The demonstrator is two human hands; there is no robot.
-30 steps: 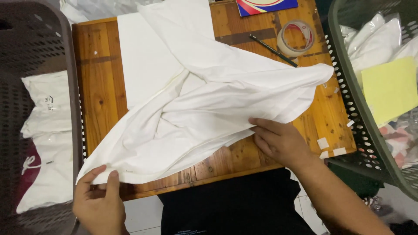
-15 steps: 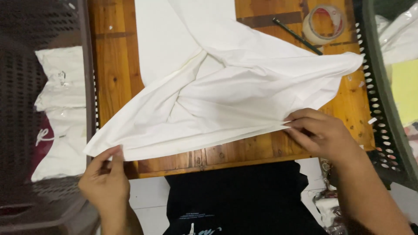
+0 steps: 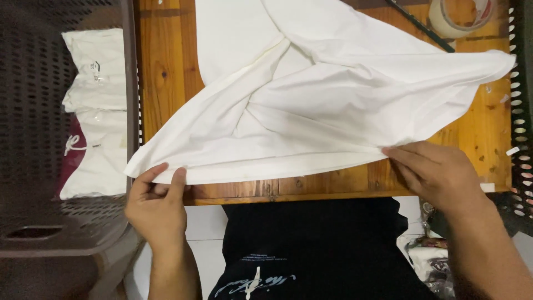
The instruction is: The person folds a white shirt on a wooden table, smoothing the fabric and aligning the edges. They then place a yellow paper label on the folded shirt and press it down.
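A white garment (image 3: pixel 311 105) lies spread and partly twisted across a wooden table (image 3: pixel 166 72). My left hand (image 3: pixel 157 203) pinches its lower left corner at the table's front edge. My right hand (image 3: pixel 438 175) presses and grips the hem at the lower right, fingers pointing left along the fabric. The hem runs stretched between both hands.
A dark perforated plastic basket (image 3: pixel 61 166) with folded white garments (image 3: pixel 94 83) stands on the left. Another dark basket (image 3: pixel 522 111) borders the table's right edge. A roll of tape (image 3: pixel 461 14) and a thin black pen (image 3: pixel 419 25) lie at the table's far right.
The view has shifted, so the table sits more to the right. Both hands have pulled the hem straighter along the front edge; the left hand now pinches the corner more firmly.
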